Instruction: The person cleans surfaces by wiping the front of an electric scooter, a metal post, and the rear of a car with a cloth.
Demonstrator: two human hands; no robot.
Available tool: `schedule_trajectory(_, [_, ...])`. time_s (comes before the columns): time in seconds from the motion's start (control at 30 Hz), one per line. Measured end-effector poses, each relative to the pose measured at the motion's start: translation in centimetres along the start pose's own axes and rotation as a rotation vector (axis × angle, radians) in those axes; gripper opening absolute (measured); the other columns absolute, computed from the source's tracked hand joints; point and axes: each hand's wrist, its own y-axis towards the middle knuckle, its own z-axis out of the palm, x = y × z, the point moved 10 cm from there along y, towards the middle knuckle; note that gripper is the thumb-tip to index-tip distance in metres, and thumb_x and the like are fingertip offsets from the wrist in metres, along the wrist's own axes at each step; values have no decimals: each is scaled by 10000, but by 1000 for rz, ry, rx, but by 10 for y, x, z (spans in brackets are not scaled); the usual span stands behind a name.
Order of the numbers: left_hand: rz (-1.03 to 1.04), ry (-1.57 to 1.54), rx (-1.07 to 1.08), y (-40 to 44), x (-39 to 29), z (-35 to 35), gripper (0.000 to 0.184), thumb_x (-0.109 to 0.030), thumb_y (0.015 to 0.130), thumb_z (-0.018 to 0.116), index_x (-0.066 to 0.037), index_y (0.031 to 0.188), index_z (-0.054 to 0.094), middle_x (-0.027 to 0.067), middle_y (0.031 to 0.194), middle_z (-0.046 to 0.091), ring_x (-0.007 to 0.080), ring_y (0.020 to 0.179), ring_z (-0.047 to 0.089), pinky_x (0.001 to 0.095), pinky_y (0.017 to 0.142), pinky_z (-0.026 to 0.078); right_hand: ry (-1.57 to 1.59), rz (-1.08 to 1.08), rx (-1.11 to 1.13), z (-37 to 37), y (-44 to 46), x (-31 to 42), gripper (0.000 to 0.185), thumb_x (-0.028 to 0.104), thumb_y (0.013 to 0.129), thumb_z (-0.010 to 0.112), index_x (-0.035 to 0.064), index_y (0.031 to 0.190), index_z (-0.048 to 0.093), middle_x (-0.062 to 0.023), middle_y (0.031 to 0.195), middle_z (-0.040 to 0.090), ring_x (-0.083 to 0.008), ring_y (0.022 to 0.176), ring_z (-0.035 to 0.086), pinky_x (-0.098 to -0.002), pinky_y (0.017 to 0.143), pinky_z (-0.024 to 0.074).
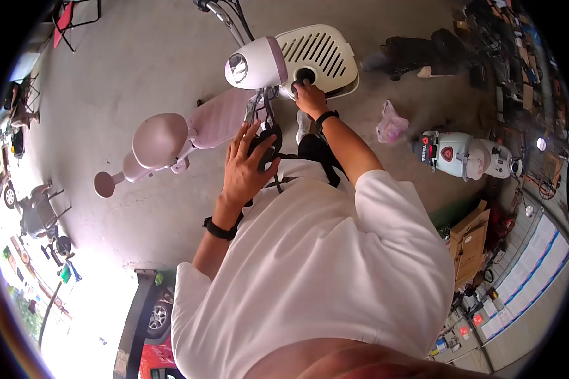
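A pale pink electric scooter (218, 120) stands in front of me, with its rounded headlight housing (259, 63) beside a cream slotted basket (325, 60). My right hand (311, 99) reaches to a round dark opening (305, 75) in the basket's near side. Its fingers are closed together there around something dark, and what they grip is partly hidden. My left hand (248, 161) has its fingers spread over a black rounded part (267, 144) by the handlebar cables. Whether the palm presses on that part is hard to see. Both wrists carry black bands.
A crumpled pink plastic bag (392, 123) lies on the floor to the right. Beyond it stand a pale blue scooter (464, 155) and a dark scooter (423, 54). A cardboard box (471, 246) is at right, a grey chair (41, 211) at left.
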Motion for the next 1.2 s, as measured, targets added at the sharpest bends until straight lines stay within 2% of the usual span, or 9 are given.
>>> schedule_trajectory(0.13, [-47,39,-3,2,-1,-4,515,-175,722,847,-173,1216,704,100,1515,465,399,1414,400,509,1101,423,-75,-129,-19,-5,7,2,163,268,874,670,133,966,673,-101,938,620,-320,754,685,-457,603,568])
schedule_trajectory(0.27, [-96,71,25,1,2,-2,536,-158,701,856,-200,1214,707,87,1520,463,401,1419,392,512,1101,423,-226,-295,89,-4,-3,-12,120,207,888,619,122,947,679,-101,976,645,-298,775,699,-430,625,570])
schedule_trajectory(0.4, [-112,56,35,2,5,-1,555,-150,685,864,-207,1214,706,87,1517,465,409,1416,390,510,1106,422,-175,-288,102,-13,-19,-49,122,174,886,602,110,941,690,-99,1023,655,-301,813,696,-437,669,577])
schedule_trajectory(0.5, [-106,28,30,2,4,0,567,-143,674,870,-207,1213,706,87,1513,467,418,1415,387,508,1111,422,-132,-339,56,-14,-12,-36,105,162,875,617,102,921,690,-96,1041,661,-301,810,691,-440,663,578])
schedule_trajectory(0.6, [-66,27,19,2,0,-1,562,-139,676,868,-202,1211,708,88,1512,468,423,1415,383,507,1115,420,-98,-294,49,-7,-2,-21,92,158,858,640,99,908,690,-95,1054,664,-295,815,690,-444,654,578])
schedule_trajectory(0.63, [-76,26,17,2,0,-2,540,-154,681,866,-215,1198,720,73,1500,485,422,1411,387,510,1109,428,-62,-316,-39,-16,-2,-15,87,157,851,642,95,897,684,-91,1038,662,-289,813,690,-436,640,578])
schedule_trajectory(0.9, [-116,58,42,2,4,2,536,-134,671,861,-194,1185,720,76,1513,472,416,1407,396,511,1104,434,-65,-275,-13,-10,6,3,108,142,843,617,63,900,662,-105,937,634,-294,782,693,-420,599,578])
schedule_trajectory(1.03, [-142,60,35,2,5,0,535,-126,660,852,-204,1175,727,77,1508,478,414,1403,405,504,1095,445,-77,-279,90,-11,3,-9,112,146,852,607,61,900,664,-138,889,650,-316,740,701,-437,613,578])
schedule_trajectory(1.2, [-164,60,24,3,7,1,518,-155,666,857,-228,1164,735,56,1483,509,396,1390,432,501,1079,456,-54,-202,222,-1,-12,-53,159,178,852,633,73,965,671,-140,935,650,-354,779,695,-489,661,564])
